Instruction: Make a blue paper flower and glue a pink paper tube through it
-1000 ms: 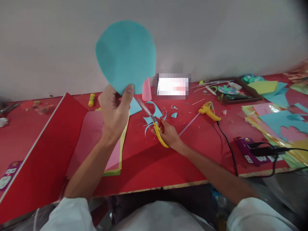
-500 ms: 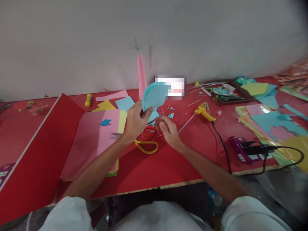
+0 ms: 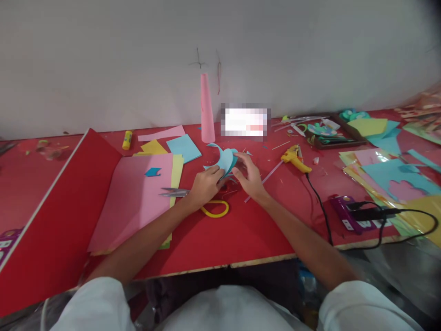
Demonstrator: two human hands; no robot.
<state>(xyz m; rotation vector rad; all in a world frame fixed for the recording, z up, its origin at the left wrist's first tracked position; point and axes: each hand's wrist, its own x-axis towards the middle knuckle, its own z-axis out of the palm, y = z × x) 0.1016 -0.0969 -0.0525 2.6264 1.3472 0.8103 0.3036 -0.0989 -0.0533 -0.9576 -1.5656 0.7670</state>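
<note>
Between my hands is a curved light-blue paper piece (image 3: 225, 161), low over the red table. My left hand (image 3: 206, 185) pinches its lower left edge with closed fingers. My right hand (image 3: 251, 177) touches the piece's right side, its thumb and fingers apart. Scissors (image 3: 216, 209) with a yellow handle lie partly under my left wrist, blades pointing left. Behind the hands stands an upright pink paper cone (image 3: 207, 115). Thin blue offcuts are scattered around the blue piece.
Pink sheets (image 3: 134, 202) are stacked at the left beside an upright red board (image 3: 65, 216). A yellow glue gun (image 3: 296, 158), a purple power strip (image 3: 351, 214) with black cables and a dark tray (image 3: 339, 141) stand at the right.
The blue piece has come down toward the table and tilted between my hands. My right hand has moved up and right to its edge. The pink cone now shows in full.
</note>
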